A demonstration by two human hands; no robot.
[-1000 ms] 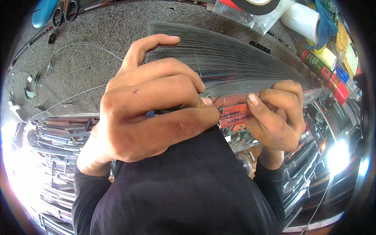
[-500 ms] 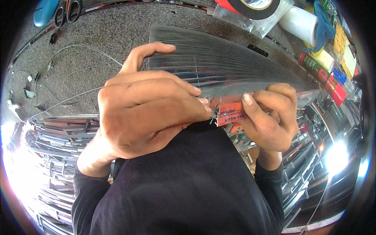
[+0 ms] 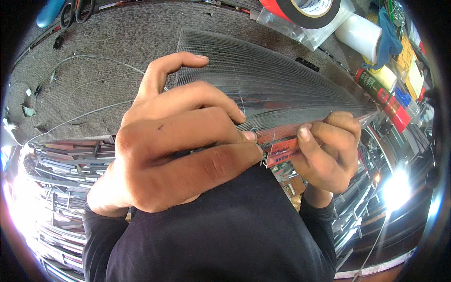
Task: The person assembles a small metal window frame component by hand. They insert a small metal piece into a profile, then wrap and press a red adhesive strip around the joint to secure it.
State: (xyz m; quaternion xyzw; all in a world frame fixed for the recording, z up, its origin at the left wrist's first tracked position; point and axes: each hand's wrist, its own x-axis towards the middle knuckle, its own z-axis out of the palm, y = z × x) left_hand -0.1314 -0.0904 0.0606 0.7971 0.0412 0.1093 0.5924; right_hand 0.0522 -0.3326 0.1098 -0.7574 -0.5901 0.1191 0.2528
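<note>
Head view: a grey carpeted work surface [image 3: 117, 42] is spread across the upper part, and a fanned bundle of thin grey wires [image 3: 277, 87] is held above it, close to the camera. The bundle is pinched at its gathered lower edge by the left hand [image 3: 174, 150], whose fingers are curled over the strands. Its red-labelled end is gripped between thumb and fingers of the right hand [image 3: 329, 155]. A red and black tape roll [image 3: 305, 10] is seen at the top edge, a white roll [image 3: 359, 35] just beside it, and scissors [image 3: 77, 9] at the upper left.
</note>
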